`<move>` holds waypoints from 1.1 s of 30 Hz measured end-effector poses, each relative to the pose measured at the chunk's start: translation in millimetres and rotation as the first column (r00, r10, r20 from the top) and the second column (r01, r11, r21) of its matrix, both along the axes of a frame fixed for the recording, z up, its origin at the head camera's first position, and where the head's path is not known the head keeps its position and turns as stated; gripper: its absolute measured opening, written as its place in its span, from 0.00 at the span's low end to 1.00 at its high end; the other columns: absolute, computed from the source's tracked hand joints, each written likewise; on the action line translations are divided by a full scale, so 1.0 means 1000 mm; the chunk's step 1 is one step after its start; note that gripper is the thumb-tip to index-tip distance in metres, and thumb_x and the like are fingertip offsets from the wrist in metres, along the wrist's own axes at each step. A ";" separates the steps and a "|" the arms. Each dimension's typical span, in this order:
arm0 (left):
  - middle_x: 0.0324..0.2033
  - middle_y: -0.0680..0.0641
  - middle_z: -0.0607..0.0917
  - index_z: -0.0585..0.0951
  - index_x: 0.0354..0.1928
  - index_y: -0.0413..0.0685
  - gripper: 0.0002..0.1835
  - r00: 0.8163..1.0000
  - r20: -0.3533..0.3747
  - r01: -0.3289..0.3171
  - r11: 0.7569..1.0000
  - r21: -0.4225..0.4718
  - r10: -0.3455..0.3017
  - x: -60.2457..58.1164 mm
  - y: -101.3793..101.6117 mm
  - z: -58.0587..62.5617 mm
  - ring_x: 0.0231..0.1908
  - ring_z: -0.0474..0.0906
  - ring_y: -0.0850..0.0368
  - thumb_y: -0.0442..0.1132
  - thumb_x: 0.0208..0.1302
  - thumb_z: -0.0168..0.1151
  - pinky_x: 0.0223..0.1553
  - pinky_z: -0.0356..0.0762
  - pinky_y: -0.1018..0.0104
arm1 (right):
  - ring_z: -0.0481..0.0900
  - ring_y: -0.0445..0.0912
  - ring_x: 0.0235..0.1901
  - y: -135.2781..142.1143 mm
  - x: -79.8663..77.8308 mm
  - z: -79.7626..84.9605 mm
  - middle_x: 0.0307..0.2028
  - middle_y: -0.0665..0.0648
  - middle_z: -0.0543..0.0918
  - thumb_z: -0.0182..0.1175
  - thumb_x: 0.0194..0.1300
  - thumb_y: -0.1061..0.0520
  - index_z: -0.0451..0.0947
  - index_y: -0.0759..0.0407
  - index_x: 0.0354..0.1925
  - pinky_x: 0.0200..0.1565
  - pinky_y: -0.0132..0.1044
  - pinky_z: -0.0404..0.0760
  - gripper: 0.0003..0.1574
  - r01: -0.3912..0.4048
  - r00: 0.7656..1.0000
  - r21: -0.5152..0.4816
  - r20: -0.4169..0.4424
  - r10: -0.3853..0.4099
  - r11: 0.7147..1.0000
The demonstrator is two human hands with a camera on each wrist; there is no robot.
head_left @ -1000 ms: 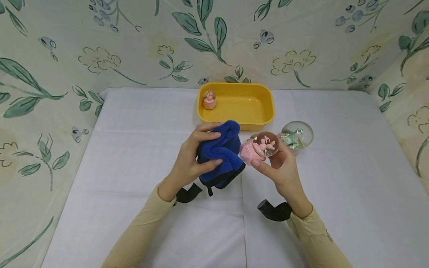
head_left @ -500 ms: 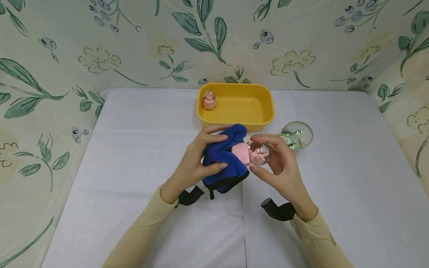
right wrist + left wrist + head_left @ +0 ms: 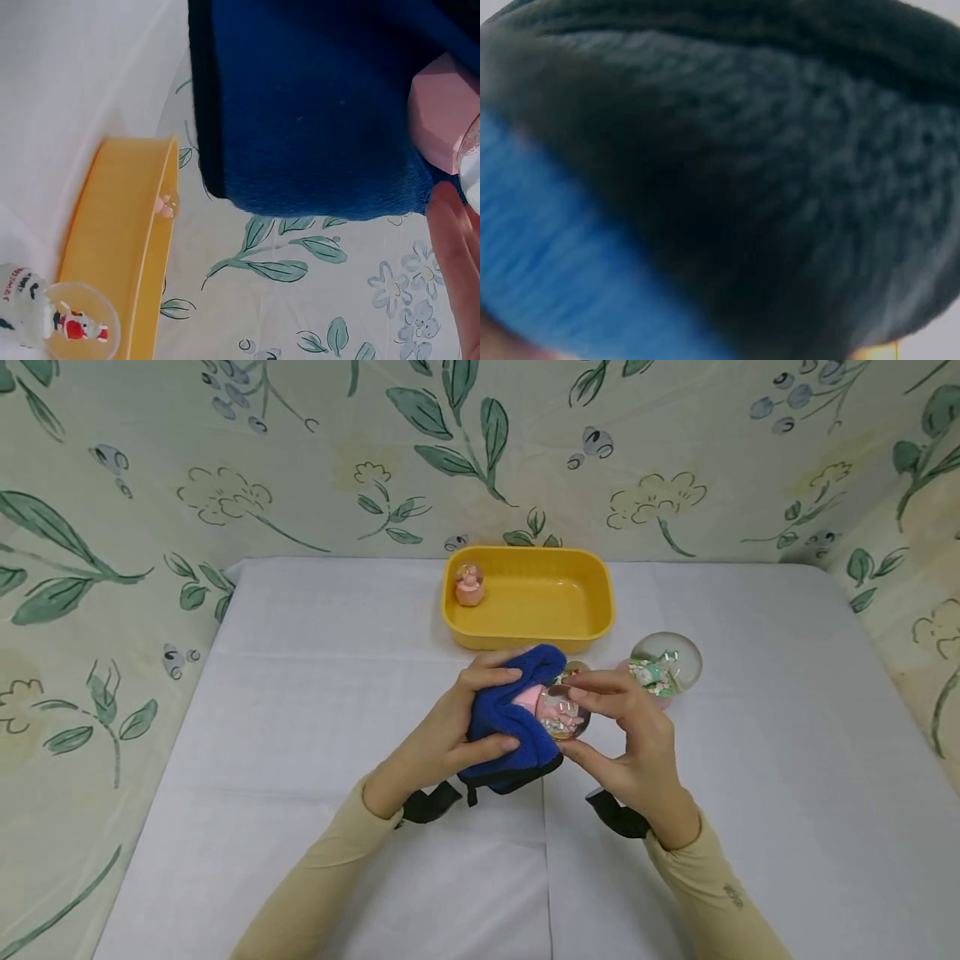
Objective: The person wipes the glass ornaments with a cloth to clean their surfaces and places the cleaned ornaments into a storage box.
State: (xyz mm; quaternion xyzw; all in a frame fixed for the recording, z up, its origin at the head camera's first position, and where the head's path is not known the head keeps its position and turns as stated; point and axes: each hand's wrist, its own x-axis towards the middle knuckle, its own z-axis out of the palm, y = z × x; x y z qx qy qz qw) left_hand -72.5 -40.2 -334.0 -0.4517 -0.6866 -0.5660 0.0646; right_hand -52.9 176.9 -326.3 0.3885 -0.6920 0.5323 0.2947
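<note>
In the head view my left hand (image 3: 435, 727) grips a folded blue towel (image 3: 498, 722) with dark edging. Tucked into the towel is the pink base of a small snow globe (image 3: 562, 717), tilted with its clear dome to the right. My right hand (image 3: 641, 739) pinches that dome between thumb and fingers. The right wrist view shows the pink base (image 3: 442, 112) against the towel (image 3: 307, 112), with fingers (image 3: 454, 262) at the dome. The towel (image 3: 577, 262) fills most of the left wrist view and hides the globe there.
Beyond the hands stands a yellow tray (image 3: 528, 637) with a small pink snow globe (image 3: 469, 587) in its left end. A larger snow globe with green decoration (image 3: 663, 664) lies right of it. Another globe, with a red-and-white figure (image 3: 79, 322), is partly hidden behind my right hand in the head view.
The snow globe has turned, its base going into the towel and its dome facing right. My right hand has shifted its grip from base to dome; the left hand moved slightly right.
</note>
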 end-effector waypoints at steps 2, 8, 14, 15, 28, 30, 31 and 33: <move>0.64 0.34 0.60 0.57 0.60 0.50 0.28 1.000 -0.027 -0.004 1.000 0.005 0.004 0.001 0.002 0.000 0.64 0.60 0.41 0.56 0.69 0.52 0.63 0.62 0.49 | 0.78 0.47 0.48 -0.001 -0.001 -0.002 0.42 0.65 0.80 0.67 0.59 0.46 0.74 0.74 0.39 0.48 0.29 0.77 0.30 0.041 0.999 -0.016 -0.016 -0.042 0.999; 0.60 0.33 0.64 0.61 0.58 0.50 0.23 0.994 -0.107 0.005 0.998 0.070 0.002 0.001 0.006 0.002 0.60 0.63 0.38 0.50 0.69 0.55 0.59 0.67 0.48 | 0.80 0.43 0.40 -0.005 0.001 -0.005 0.39 0.59 0.81 0.70 0.56 0.48 0.72 0.81 0.38 0.42 0.28 0.79 0.35 -0.008 0.991 -0.149 0.130 0.027 0.989; 0.60 0.33 0.63 0.61 0.57 0.49 0.22 0.985 -0.170 0.005 0.999 0.040 0.002 0.002 0.009 0.002 0.61 0.63 0.37 0.48 0.69 0.54 0.59 0.67 0.49 | 0.80 0.44 0.36 -0.007 0.007 -0.007 0.38 0.57 0.78 0.69 0.58 0.50 0.75 0.68 0.39 0.38 0.28 0.80 0.23 0.003 0.872 -0.316 0.464 0.153 0.949; 0.60 0.33 0.64 0.61 0.57 0.48 0.21 0.985 -0.170 -0.001 0.999 0.035 0.007 0.002 0.009 0.001 0.61 0.63 0.37 0.47 0.69 0.54 0.59 0.68 0.50 | 0.79 0.44 0.35 -0.007 0.007 -0.007 0.38 0.57 0.77 0.69 0.58 0.50 0.75 0.66 0.40 0.37 0.27 0.80 0.21 0.015 0.847 -0.323 0.508 0.159 0.946; 0.56 0.33 0.70 0.66 0.50 0.43 0.18 0.986 -0.099 -0.119 0.981 0.151 0.134 0.001 0.006 0.005 0.56 0.69 0.38 0.49 0.70 0.54 0.57 0.70 0.49 | 0.78 0.48 0.48 -0.009 -0.001 -0.001 0.52 0.65 0.75 0.61 0.65 0.45 0.65 0.80 0.54 0.47 0.32 0.79 0.40 -0.054 0.968 -0.068 0.242 0.069 0.996; 0.55 0.33 0.70 0.67 0.50 0.44 0.18 0.986 -0.086 -0.128 0.979 0.160 0.143 0.001 0.005 0.004 0.56 0.69 0.38 0.49 0.70 0.54 0.56 0.71 0.49 | 0.76 0.50 0.49 -0.008 -0.003 -0.001 0.52 0.69 0.74 0.62 0.65 0.48 0.68 0.81 0.53 0.48 0.33 0.78 0.37 -0.074 0.985 -0.040 0.153 0.079 0.996; 0.55 0.33 0.70 0.67 0.50 0.44 0.18 0.986 -0.080 -0.131 0.978 0.166 0.145 0.000 0.005 0.004 0.55 0.70 0.38 0.49 0.70 0.53 0.56 0.71 0.49 | 0.76 0.50 0.49 -0.007 -0.004 -0.001 0.51 0.71 0.75 0.62 0.65 0.49 0.69 0.81 0.51 0.48 0.32 0.78 0.35 -0.076 0.991 -0.025 0.110 0.079 0.997; 0.55 0.33 0.71 0.67 0.50 0.45 0.17 0.987 -0.078 -0.126 0.976 0.177 0.142 -0.001 0.005 0.004 0.55 0.70 0.38 0.49 0.70 0.53 0.55 0.72 0.49 | 0.77 0.49 0.48 -0.006 -0.005 -0.003 0.48 0.70 0.77 0.63 0.64 0.49 0.72 0.80 0.49 0.47 0.31 0.78 0.33 -0.045 0.998 0.006 0.032 0.045 0.999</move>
